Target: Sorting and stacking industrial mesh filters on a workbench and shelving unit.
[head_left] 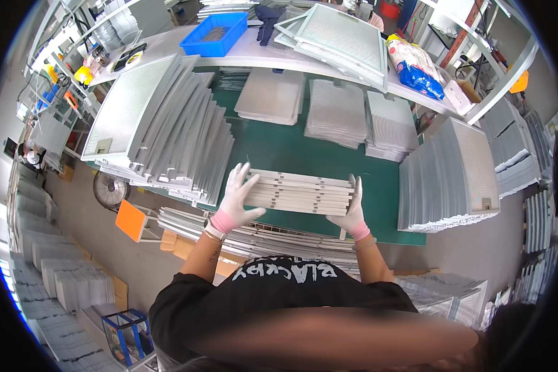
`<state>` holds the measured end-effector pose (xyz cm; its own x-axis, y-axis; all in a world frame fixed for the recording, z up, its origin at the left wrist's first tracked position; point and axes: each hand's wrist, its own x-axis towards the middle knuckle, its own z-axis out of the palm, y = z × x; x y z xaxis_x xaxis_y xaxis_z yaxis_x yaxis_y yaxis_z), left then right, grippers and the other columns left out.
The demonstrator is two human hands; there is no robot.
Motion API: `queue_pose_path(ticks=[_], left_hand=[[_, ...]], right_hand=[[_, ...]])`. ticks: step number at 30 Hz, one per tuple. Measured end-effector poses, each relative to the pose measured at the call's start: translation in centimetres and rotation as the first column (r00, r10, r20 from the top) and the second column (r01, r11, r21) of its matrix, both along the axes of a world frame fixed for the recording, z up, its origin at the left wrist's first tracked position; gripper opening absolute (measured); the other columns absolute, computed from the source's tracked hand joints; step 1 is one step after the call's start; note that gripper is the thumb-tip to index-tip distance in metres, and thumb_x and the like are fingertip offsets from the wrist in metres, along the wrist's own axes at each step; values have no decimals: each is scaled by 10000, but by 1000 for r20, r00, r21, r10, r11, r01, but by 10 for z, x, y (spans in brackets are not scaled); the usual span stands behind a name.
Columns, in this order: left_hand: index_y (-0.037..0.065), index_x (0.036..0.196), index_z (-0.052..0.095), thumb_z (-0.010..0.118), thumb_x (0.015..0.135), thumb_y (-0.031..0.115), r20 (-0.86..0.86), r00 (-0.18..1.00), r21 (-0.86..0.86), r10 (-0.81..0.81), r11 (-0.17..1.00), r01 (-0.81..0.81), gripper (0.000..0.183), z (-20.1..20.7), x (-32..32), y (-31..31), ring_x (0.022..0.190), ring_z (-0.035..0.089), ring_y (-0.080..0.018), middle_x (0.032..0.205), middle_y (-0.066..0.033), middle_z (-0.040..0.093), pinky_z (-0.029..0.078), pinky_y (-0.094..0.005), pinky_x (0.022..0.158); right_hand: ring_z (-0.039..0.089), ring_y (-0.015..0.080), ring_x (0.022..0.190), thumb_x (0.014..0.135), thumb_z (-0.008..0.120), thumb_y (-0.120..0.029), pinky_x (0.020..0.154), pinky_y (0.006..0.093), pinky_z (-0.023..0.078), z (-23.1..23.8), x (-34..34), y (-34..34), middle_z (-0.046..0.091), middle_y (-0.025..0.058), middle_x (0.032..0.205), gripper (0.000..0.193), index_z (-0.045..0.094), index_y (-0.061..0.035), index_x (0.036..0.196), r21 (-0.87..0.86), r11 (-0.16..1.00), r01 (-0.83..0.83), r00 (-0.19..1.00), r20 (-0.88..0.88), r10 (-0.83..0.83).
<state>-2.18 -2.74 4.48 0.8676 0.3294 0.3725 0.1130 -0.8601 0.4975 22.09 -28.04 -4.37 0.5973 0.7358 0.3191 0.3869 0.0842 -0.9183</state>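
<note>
1. We have the bundle of slim pale panels point(301, 192) lengthwise across the near part of the green table point(270, 146), between our two hands. We cannot tell whether it rests on the surface or is partly lifted.
2. Our left hand point(232, 199) is at the bundle's left end, its fingers spread wide and its thumb well apart from them. With no curl around the panels, that end could slip if it bears weight.
3. Our right hand point(354, 212) lies along the right end, its fingers extended and its thumb apart at the near corner. Uneven pressure from the two palms could make the layers slide or fan out.
4. The leaning left-hand row of mesh panels point(186, 127) is just beside our left hand; a sideways knock there could shift it.
5. The bundle lies near the table's front edge, so pulling too far toward us could tip it onto the stacked frames point(273, 240) below.
</note>
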Motion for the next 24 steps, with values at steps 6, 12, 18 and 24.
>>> queue_pose_path(ticks=[6, 12, 18, 24], left_hand=[[56, 1328, 487, 630, 834, 292, -195, 966, 253, -167, 943, 214, 566, 48, 61, -40, 1305, 366, -414, 1404, -223, 424, 258, -532, 1107], [77, 1245, 565, 553, 888, 268, -268, 949, 202, -169, 953, 227, 405, 14, 97, -26, 1033, 607, -295, 1136, -103, 620, 478, -431, 893], [66, 1238, 571, 543, 889, 257, -286, 934, 177, -214, 946, 270, 399, 20, 107, -15, 1023, 605, -310, 1152, -117, 616, 482, -424, 888], [90, 1228, 581, 584, 871, 303, -262, 924, 177, -277, 928, 328, 416, 28, 110, -2, 1011, 606, -307, 1131, -109, 619, 485, -426, 875]], right_hand=[[252, 350, 1420, 600, 865, -117, 1143, 423, 276, 11, -15, 4, 134, 268, 1549, 1300, -59, -47, 1512, 33, 999, 17, 996, 87, -20], [338, 399, 1329, 631, 818, -91, 1087, 467, 331, 14, -26, -3, 266, 252, 1467, 1005, 231, -36, 1446, 66, 955, 289, 880, 376, -292], [388, 383, 1270, 641, 790, -82, 1052, 461, 362, 11, -35, -10, 366, 231, 1376, 905, 311, -29, 1407, 38, 935, 354, 838, 430, -335], [439, 392, 1188, 608, 827, -186, 1029, 483, 371, 22, -27, -26, 460, 198, 1230, 806, 457, -32, 1307, -60, 949, 309, 830, 505, -238]])
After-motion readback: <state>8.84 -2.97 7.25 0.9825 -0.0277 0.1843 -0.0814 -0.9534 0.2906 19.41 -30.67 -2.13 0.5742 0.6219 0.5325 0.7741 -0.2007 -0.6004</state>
